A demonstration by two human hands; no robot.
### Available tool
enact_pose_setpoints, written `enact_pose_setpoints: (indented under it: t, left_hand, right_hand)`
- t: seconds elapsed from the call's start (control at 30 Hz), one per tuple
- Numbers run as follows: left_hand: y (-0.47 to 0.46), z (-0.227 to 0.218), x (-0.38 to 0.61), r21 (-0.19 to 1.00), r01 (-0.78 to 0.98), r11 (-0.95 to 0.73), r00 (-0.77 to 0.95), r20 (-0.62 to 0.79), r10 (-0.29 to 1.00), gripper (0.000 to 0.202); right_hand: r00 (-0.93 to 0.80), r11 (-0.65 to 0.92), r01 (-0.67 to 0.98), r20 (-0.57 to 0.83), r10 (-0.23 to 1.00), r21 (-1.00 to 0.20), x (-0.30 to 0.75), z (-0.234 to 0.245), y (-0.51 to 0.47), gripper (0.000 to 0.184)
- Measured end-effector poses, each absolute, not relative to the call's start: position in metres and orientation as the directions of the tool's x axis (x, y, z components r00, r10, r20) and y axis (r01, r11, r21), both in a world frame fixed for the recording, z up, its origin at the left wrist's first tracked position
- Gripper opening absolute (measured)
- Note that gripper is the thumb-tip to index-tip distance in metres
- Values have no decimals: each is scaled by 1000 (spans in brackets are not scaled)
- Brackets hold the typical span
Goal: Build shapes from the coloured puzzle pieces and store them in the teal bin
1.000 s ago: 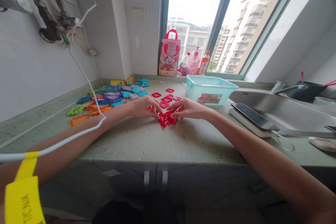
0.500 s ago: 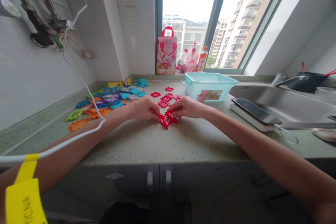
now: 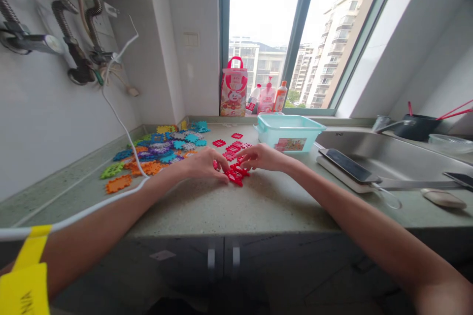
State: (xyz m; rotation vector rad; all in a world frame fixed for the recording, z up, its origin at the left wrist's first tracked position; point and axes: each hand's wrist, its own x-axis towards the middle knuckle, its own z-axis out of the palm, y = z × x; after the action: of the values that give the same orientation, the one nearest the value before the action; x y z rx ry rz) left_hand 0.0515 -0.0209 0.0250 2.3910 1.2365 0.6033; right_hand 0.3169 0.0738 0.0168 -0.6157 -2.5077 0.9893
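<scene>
Two red interlocking plastic pieces (image 3: 235, 176), joined or overlapping at an angle, stand on the counter between my hands. My left hand (image 3: 203, 163) is at their left side, thumb and forefinger apart, the thumb tip close to the pieces. A bit of red shows between its fingers; whether it touches that is unclear. My right hand (image 3: 263, 157) has its fingers curled in a pinch on the upper right edge of the red pieces. Behind them lie more flat red pieces (image 3: 233, 147), with one loose red piece (image 3: 219, 142) to the left.
A heap of coloured pieces (image 3: 158, 150) lies at left, near a white cable (image 3: 121, 118) crossing my left forearm. A teal plastic tub (image 3: 291, 133) stands behind my right hand. Rightward are a phone (image 3: 347, 165) on a white block and a steel sink (image 3: 369, 150). Bottles (image 3: 266, 98) line the windowsill.
My left hand has loosened from its pinch, thumb and forefinger now spread. The red pieces sit lower and flatter. My right hand stays at them. The camera view has tilted up slightly.
</scene>
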Motion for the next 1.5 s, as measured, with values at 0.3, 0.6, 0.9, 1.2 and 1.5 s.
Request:
enact_pose_setpoints:
  t: [0.3, 0.6, 0.9, 1.2, 1.5]
  left_hand:
    - [-22, 29, -5, 301, 804, -513, 467, 216, 858, 39]
    - [3, 36, 11, 428, 825, -369, 379, 65, 923, 56]
    - [0, 4, 30, 734, 456, -503, 207, 462, 863, 31]
    - [2, -8, 37, 891, 252, -378, 161, 347, 924, 43]
    - [-3, -8, 45, 836, 373, -402, 286, 309, 907, 46]
  right_hand:
    - [-877, 900, 294, 284, 388, -321, 328, 9, 98, 23]
    - [-858, 858, 361, 231, 459, -366, 327, 11, 100, 37]
    - [-842, 875, 356, 293, 453, -328, 330, 12, 109, 27]
    - [-646, 851, 441, 556, 522, -287, 333, 30, 95, 10]
    - [-554, 802, 333, 586, 592, -496, 326, 27, 88, 21]
